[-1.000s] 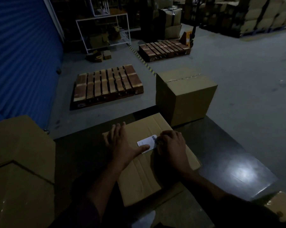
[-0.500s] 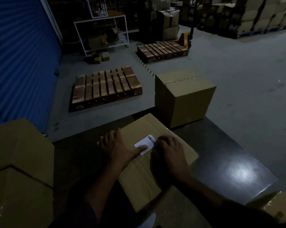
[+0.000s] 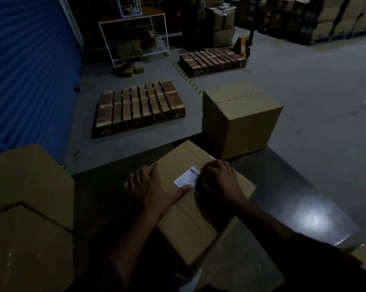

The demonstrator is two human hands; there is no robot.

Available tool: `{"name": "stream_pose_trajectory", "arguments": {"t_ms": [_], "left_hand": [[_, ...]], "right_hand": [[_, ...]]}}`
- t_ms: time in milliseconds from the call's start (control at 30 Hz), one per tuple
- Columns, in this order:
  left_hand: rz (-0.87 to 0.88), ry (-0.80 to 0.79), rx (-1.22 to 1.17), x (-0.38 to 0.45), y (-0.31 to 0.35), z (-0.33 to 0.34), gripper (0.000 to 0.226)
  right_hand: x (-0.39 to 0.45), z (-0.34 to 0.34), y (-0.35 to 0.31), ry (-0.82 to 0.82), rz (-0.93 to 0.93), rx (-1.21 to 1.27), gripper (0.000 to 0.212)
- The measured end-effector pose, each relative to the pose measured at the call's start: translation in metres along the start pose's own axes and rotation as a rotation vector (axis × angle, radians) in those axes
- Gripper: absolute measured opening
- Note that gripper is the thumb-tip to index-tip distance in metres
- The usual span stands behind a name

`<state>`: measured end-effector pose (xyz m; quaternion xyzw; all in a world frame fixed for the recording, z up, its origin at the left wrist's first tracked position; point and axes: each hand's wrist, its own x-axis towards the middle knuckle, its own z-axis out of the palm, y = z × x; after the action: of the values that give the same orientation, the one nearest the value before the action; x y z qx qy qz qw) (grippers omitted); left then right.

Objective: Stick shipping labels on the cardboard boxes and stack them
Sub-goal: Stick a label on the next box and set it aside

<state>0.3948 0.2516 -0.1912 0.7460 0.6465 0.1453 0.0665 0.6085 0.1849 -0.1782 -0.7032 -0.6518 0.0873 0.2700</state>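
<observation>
Pressing the white shipping label point(image 3: 187, 177) onto the flat brown cardboard box point(image 3: 190, 211) in front of me, I have my left hand point(image 3: 154, 191) spread flat on the lid, its thumb on the label's near corner. My right hand point(image 3: 221, 179) is curled over the label's edge at 3 o'clock, fingertips pinching or rubbing it down; I cannot tell which. A barcode shows along the label's far end. The box lies on the dark worktop point(image 3: 300, 199), its lid seam running toward me. Compared with a second ago, more of the barcode is uncovered, and my hands sit much as they did. At 1 o'clock stands a taller sealed box point(image 3: 239, 125); at 9 o'clock another carton point(image 3: 28, 207). Beyond, at 11 o'clock, a wooden pallet point(image 3: 139, 105) lies on the floor.
</observation>
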Motion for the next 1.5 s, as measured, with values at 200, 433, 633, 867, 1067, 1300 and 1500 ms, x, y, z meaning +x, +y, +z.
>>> {"name": "stream_pose_trajectory", "arguments": {"t_ms": [200, 433, 633, 867, 1067, 1300, 1500], "left_hand": [[-0.001, -0.001, 0.004, -0.001, 0.002, -0.004, 0.148], [-0.020, -0.004, 0.001, -0.001, 0.002, -0.001, 0.150], [0.009, 0.047, 0.009, -0.004, 0.001, -0.001, 0.148], [0.027, 0.053, 0.003, -0.005, 0.000, -0.005, 0.146], [0.067, -0.019, -0.003, -0.005, 0.001, -0.008, 0.144], [0.099, 0.100, -0.168, -0.006, -0.010, 0.000, 0.099], [0.100, 0.070, -0.095, -0.006, -0.008, 0.006, 0.053]], "right_hand": [[0.032, -0.004, 0.000, -0.087, -0.046, -0.065, 0.035], [0.047, -0.002, 0.002, -0.130, -0.091, -0.140, 0.037], [0.058, 0.006, 0.000, -0.148, -0.101, -0.190, 0.040], [0.064, 0.005, -0.002, -0.165, -0.036, -0.004, 0.040], [0.058, -0.011, -0.003, -0.245, 0.005, 0.462, 0.024], [0.047, -0.034, 0.000, -0.475, 0.074, 0.664, 0.029], [0.026, -0.057, 0.007, -0.465, 0.039, 0.865, 0.029]]}}
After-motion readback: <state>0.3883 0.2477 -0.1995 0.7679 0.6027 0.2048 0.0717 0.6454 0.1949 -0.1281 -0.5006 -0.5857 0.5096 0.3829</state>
